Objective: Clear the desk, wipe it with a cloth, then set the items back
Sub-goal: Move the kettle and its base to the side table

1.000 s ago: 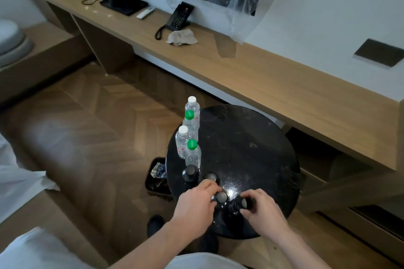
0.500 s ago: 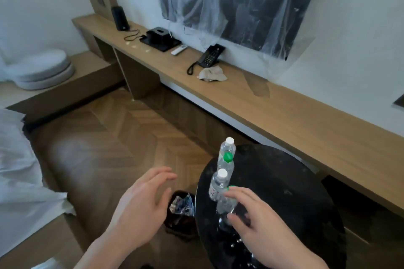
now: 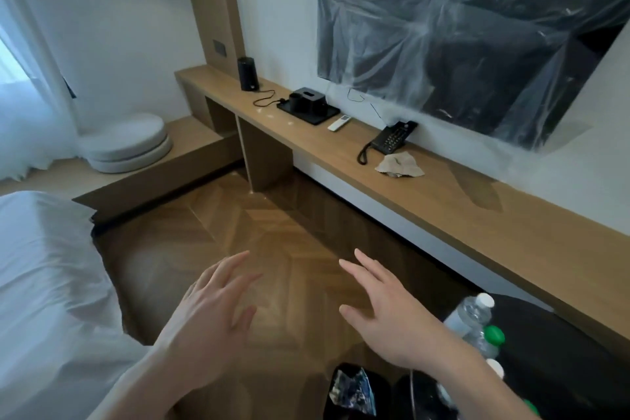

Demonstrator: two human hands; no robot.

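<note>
Desk (image 3: 426, 201): phone (image 3: 388, 141), cloth (image 3: 399, 165) | bottles (image 3: 474, 317) near right hand (image 3: 392, 317) | left hand (image 3: 211, 314) apart, both spread, seemingly empty

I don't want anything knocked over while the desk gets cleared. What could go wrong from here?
1. The right hand hangs open beside the water bottles at the black round table's edge; a swing back could topple them.
2. The phone's cord and the cable by the black tray could snag when items are lifted.

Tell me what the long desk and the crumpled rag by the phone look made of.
Desk: wood or wood-look laminate, matte, with visible grain. Rag: soft beige fabric, possibly paper, going by its limp folds.
</note>
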